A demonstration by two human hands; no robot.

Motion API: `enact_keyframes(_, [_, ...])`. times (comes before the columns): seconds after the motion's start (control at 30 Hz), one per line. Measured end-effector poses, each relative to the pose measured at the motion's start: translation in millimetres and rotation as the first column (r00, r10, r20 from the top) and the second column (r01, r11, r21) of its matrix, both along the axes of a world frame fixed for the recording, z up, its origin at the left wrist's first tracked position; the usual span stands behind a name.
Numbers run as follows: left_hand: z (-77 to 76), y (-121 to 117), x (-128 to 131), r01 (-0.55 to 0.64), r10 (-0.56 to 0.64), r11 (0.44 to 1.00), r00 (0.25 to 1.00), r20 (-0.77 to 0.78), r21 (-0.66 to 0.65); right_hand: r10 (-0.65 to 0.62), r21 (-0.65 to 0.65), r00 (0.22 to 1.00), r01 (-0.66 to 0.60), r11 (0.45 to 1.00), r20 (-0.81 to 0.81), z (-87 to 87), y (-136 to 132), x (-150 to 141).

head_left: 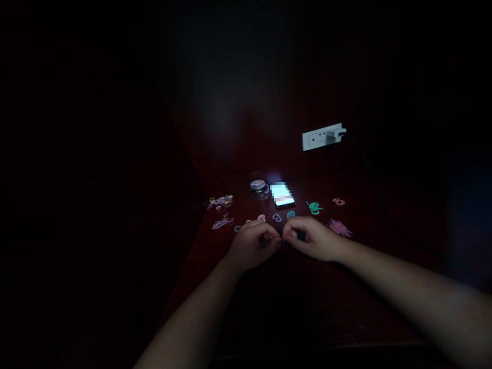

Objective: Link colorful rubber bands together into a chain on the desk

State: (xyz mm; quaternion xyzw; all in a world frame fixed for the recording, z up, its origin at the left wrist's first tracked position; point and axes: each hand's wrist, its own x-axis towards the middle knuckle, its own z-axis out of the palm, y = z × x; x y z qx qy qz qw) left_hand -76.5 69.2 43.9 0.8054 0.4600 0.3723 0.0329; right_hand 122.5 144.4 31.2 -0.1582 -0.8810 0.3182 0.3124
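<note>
My left hand [255, 243] and my right hand [312, 238] meet above the dark red table, fingertips almost touching. Thumb and forefinger are pinched together on each one. Whatever lies between the fingertips is too small and dark to make out. Just beyond the hands is a row of small coloured bands: pink bands [262, 218], purple bands [277, 218] and blue bands [291, 214]. Right of these lie green bands [314, 207], orange bands [339, 202] and a heap of pink strips [339, 228].
A lit phone [282, 195] stands beyond the hands, beside a small lidded jar [259, 189]. Mixed bands [221, 201] and a purple heap [222, 223] lie near the table's left edge. On the wall is a white socket plate [322, 137] with a plug in it. The surroundings are very dark.
</note>
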Motion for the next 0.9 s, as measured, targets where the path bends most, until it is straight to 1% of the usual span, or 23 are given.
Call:
enact_keyframes(0.1, [-0.6, -1, -2, -0.004, 0.004, 1.000, 1.000, 0.009, -0.005, 0.011, 0.017, 1.000, -0.011, 1.000, 0.010, 3.3, -4, -1])
enact_keyframes(0.27, [-4.3, -3, -1, -0.018, 0.018, 1.000, 1.000, -0.019, 0.011, 0.016, 0.044, 1.000, -0.017, 0.999, 0.023, 5.8, -6, -1])
enact_keyframes(0.4, [-1.4, -8, 4, -0.111, 0.115, 0.992, 0.990, -0.076, 0.060, 0.033, 0.052, 0.999, -0.032, 0.998, -0.016, 3.3, -1, -2])
enact_keyframes(0.5, [0.9, -22, -2, -0.212, 0.219, 0.973, 0.972, -0.087, 0.089, 0.041, 0.061, 0.999, -0.039, 0.997, -0.032, 1.7, 3, -3])
enact_keyframes(0.53, [0.3, -29, -7, -0.264, 0.271, 0.960, 0.960, -0.067, 0.090, 0.048, 0.067, 0.998, -0.046, 0.997, -0.031, 1.3, 3, -3])
enact_keyframes(0.6, [-3.8, -46, -24, -0.397, 0.399, 0.915, 0.917, -0.005, 0.075, 0.061, 0.070, 0.998, -0.058, 0.996, -0.028, 0.5, 4, -4])
enact_keyframes(0.67, [-11.4, -64, -45, -0.528, 0.526, 0.849, 0.849, 0.060, 0.025, 0.074, 0.050, 0.996, -0.071, 0.996, -0.046, -0.5, 4, -4])
enact_keyframes(0.73, [-20.9, -78, -66, -0.629, 0.633, 0.774, 0.769, 0.089, -0.068, 0.078, 0.018, 0.995, -0.077, 0.997, -0.064, -1.8, 5, -5])
enact_keyframes(0.83, [-34.0, -88, -86, -0.679, 0.690, 0.724, 0.719, 0.087, -0.125, 0.066, -0.009, 0.994, -0.067, 0.998, -0.081, -3.6, 8, -5])
enact_keyframes(0.9, [-39.9, -86, -89, -0.686, 0.698, 0.714, 0.712, 0.077, -0.138, 0.056, -0.008, 0.994, -0.057, 0.998, -0.092, -4.4, 9, -5])
